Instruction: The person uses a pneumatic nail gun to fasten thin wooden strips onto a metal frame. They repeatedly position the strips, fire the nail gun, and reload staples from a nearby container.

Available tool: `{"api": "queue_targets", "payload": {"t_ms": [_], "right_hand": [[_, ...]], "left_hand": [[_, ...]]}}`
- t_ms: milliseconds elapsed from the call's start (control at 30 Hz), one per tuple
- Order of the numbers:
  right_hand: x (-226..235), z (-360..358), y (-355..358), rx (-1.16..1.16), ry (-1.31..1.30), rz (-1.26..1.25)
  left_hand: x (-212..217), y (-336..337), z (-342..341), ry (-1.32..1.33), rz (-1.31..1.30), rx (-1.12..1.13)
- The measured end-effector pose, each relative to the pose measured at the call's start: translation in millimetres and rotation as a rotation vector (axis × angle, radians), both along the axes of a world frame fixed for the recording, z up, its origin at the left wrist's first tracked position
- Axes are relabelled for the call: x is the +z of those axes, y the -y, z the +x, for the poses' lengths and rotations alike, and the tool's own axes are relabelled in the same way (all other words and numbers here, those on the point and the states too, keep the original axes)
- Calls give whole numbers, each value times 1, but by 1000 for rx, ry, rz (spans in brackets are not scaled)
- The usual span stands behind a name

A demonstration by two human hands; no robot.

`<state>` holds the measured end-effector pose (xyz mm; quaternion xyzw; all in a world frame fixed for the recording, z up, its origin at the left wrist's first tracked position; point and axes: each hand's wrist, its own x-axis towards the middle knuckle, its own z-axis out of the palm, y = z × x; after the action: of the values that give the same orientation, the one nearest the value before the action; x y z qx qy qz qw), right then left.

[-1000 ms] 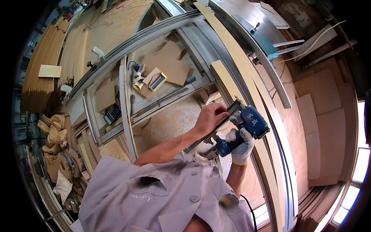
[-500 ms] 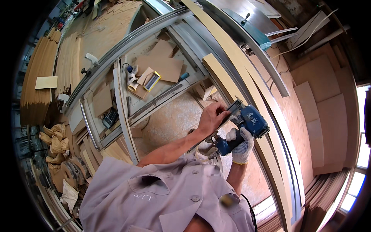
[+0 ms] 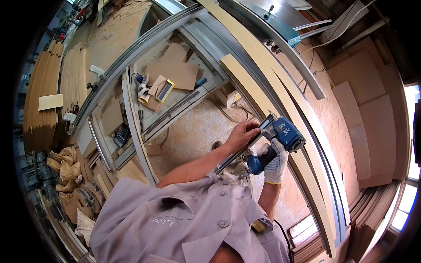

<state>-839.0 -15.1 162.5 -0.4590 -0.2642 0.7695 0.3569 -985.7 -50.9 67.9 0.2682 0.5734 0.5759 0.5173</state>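
Observation:
A blue nail gun (image 3: pixel 287 134) is held up in front of my body, over the wooden strips. My right hand (image 3: pixel 276 163), in a white dotted glove, is wrapped round its dark handle. My bare left hand (image 3: pixel 240 135) has its fingers curled against the gun's long metal magazine (image 3: pixel 234 161), near the nose end. Anything small between those fingers is hidden. Just past the gun's nose lies a pale wooden strip (image 3: pixel 247 83), and alongside it a longer pale strip (image 3: pixel 280 81) runs on the metal rails.
A metal-framed sliding table (image 3: pixel 188 101) stands ahead to the left. It bears brown board pieces (image 3: pixel 172 75), a yellow-edged box (image 3: pixel 165 90) and a calculator (image 3: pixel 121 136). Stacked timber (image 3: pixel 41 96) stands far left; large panels (image 3: pixel 379 131) lean at the right. A hose (image 3: pixel 226 111) lies on the floor.
The view has shifted slightly. The nail gun has turned a little in my right hand, and more of its magazine shows. My left hand has slid slightly back along the magazine.

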Motion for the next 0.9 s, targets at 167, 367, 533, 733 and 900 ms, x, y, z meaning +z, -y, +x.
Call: {"api": "queue_targets", "payload": {"t_ms": [167,367,533,733,900], "right_hand": [[-12,20,-3,-14,-80,-130],[-14,39,-10,-18,-70,-132],[-22,65,-22,-29,-167,-175],[-14,83,-32,-33,-256,-163],[-21,103,-36,-42,-182,-148]], "left_hand": [[-12,-16,7,60,-143,-141],[-7,-33,27,-237,-150,-152],[-9,-46,50,-351,-71,-106],[7,-63,69,-419,-109,-169],[-3,-64,90,-419,-46,-132]]}}
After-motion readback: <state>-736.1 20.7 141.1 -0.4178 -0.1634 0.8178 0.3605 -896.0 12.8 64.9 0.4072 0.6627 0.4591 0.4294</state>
